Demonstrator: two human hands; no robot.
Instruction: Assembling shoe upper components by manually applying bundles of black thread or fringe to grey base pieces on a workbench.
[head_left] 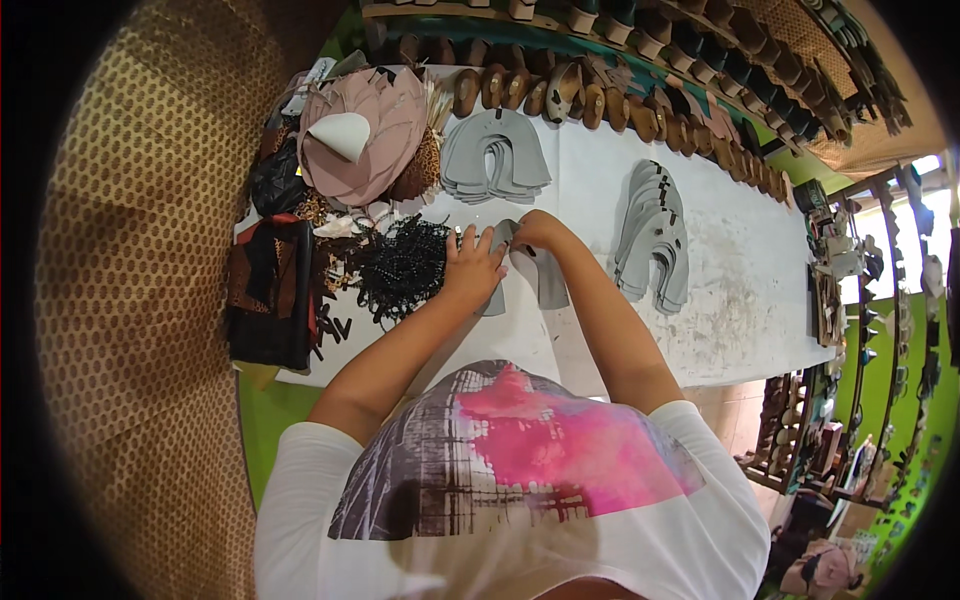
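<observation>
A grey U-shaped shoe-upper piece (550, 283) lies in front of me on the white table, its two arms pointing toward me. My left hand (474, 264) rests at its left side with fingers spread, beside a heap of thin black straps (402, 265). At the curved top of the piece, my right hand (537, 230) has its fingers curled down and pinched on it; the fingertips are partly hidden. Just beyond is a fanned stack of similar grey pieces (527, 160). Off to the right lies another overlapping row of them (642, 240), with small dark marks along the top.
Pink cut pieces (392, 150) with a white cone (340, 136) pile at the far left. Nearer are folded dark materials (275, 300). Brown shoe lasts (515, 90) line the table's back edge. Shoe racks (690, 60) stand behind and at right. A patterned curtain (150, 300) hangs left.
</observation>
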